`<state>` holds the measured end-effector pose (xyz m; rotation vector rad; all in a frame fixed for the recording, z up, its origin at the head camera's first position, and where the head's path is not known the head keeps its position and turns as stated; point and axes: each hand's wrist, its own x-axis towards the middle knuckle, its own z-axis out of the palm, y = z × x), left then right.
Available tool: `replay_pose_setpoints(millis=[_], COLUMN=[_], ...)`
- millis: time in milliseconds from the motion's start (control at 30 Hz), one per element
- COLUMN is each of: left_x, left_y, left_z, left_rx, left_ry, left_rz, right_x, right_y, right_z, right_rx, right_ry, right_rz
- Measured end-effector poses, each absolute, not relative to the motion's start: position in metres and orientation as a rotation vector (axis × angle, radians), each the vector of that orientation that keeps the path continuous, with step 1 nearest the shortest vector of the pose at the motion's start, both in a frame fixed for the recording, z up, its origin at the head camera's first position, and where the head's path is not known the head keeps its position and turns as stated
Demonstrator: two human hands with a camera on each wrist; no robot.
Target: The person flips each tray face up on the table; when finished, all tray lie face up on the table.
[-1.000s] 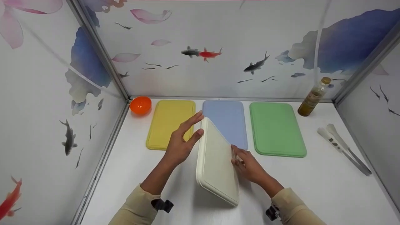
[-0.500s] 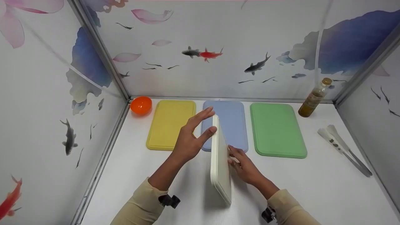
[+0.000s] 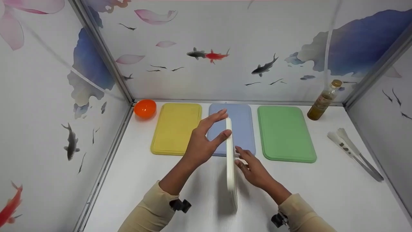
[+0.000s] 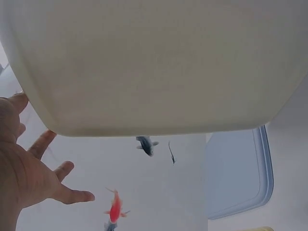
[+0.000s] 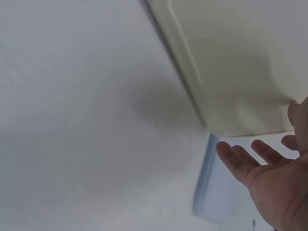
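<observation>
A cream cutting board (image 3: 229,161) stands upright over the table, almost edge-on in the head view. Whether its lower edge rests on the table I cannot tell. Its broad face (image 4: 163,67) fills the top of the left wrist view. My left hand (image 3: 201,145) touches its upper edge with thumb and a fingertip, the fingers spread and fairly straight. On the board's right side, my right hand (image 3: 254,167) is held with fingers extended; in the right wrist view its thumb (image 5: 293,113) meets the board's face. Behind the board lies a blue cutting board (image 3: 243,129), partly covered.
A yellow cutting board (image 3: 173,129) and a green one (image 3: 286,133) lie flat along the back. An orange bowl (image 3: 145,109) sits in the back left corner. At the right stand an oil bottle (image 3: 322,103) and white-tipped tongs (image 3: 354,154). Printed walls enclose the table.
The cream board has turned from a slanted position to nearly upright and edge-on. My left hand has moved to the right with its upper edge; the right hand has stayed nearly in place.
</observation>
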<state>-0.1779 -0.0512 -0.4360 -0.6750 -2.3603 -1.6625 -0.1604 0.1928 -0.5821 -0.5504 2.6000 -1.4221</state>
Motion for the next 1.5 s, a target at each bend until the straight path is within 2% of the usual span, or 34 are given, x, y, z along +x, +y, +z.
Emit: replay_pose_setpoints(millis=[300,567,767,1067,1500], left_x=[-0.179,-0.177,-0.178,-0.18,-0.166], left_y=[-0.038,-0.029,-0.024,-0.023,-0.007], left_z=[-0.436,-0.435,-0.436,-0.452,-0.497], left_rx=[-0.646,-0.603,-0.602,-0.78,-0.646], left_ry=[-2.348,-2.378,-2.397,-2.278,-2.364], left_rz=[-1.7,-1.726,-1.709,-1.818,-2.01], right_x=[-0.162,-0.169,-0.17,-0.17,-0.167], right_y=[0.179,0.174,0.172,0.178,0.186], right_z=[-0.492,-0.448,-0.431,-0.43,-0.427], right_rx=[-0.662,-0.806,-0.842,-0.811,-0.728], right_ry=[2.602,2.653,2.707,2.759,2.769], right_rz=[-1.661,-1.762,-1.719,-1.641,-1.62])
